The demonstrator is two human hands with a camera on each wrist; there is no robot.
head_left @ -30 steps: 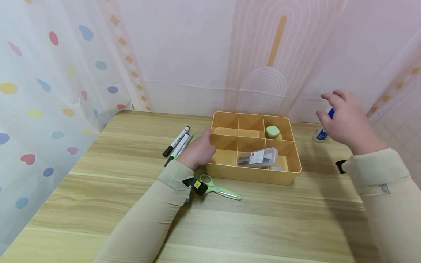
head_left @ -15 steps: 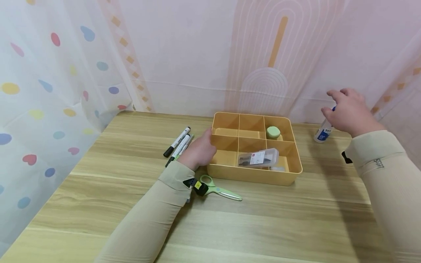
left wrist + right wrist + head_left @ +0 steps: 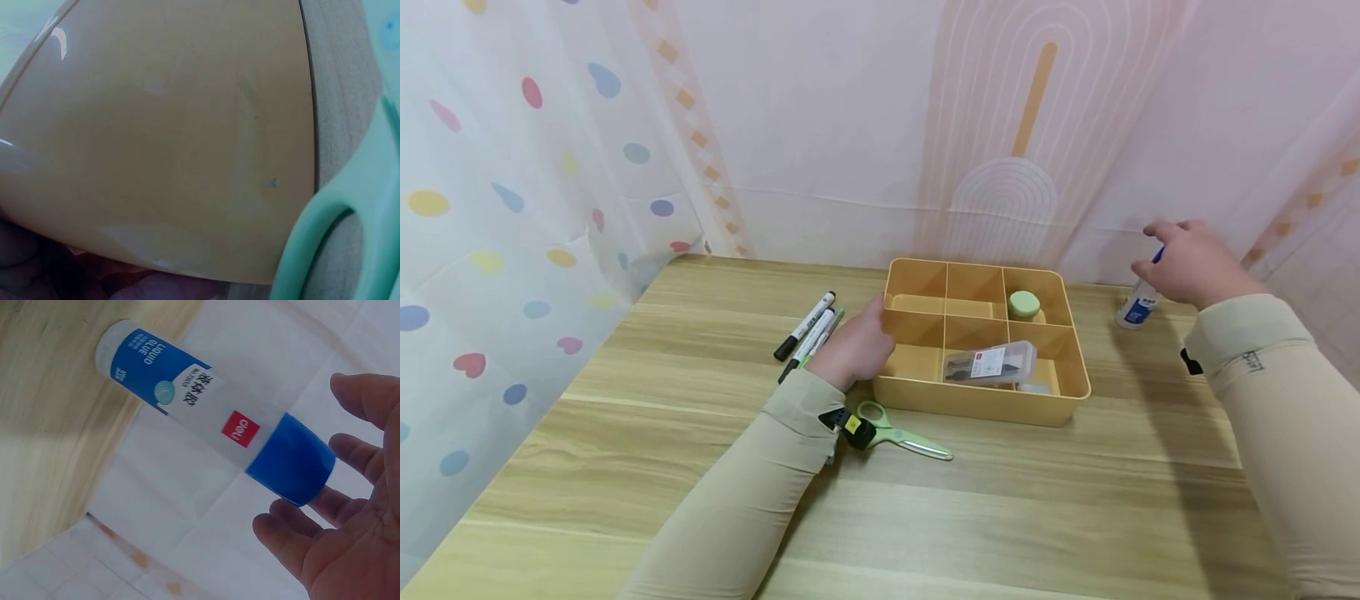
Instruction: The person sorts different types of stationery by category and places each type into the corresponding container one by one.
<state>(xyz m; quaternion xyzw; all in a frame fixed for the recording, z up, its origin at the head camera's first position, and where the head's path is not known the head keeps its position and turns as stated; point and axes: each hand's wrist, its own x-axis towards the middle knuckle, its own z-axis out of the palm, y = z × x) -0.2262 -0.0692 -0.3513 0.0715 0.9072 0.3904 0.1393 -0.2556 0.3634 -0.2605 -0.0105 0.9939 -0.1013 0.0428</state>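
My left hand (image 3: pixel 853 346) grips the left wall of a yellow six-compartment organizer box (image 3: pixel 977 404). In the left wrist view the box's smooth outer wall (image 3: pixel 169 137) fills most of the frame, with dim fingers (image 3: pixel 169 289) along its lower edge. At the far right, my right hand (image 3: pixel 1191 265) reaches around the top of a liquid glue bottle (image 3: pixel 1138 304). Its fingers (image 3: pixel 284 540) are spread about the blue cap (image 3: pixel 294 459) without closing on it. The bottle stands on the table, its white and blue label facing the right wrist camera.
Green-handled scissors (image 3: pixel 906 437) lie in front of the box, near my left wrist. Several markers (image 3: pixel 808 333) lie left of it. Inside are a pale green rounded item (image 3: pixel 1024 304) and a clear plastic case (image 3: pixel 992 362) resting across dividers. A patterned curtain (image 3: pixel 820 125) hangs behind.
My right hand has moved rightward, then lowered slightly around the glue bottle's cap, exposing more of the bottle. The left hand stays on the organizer box.
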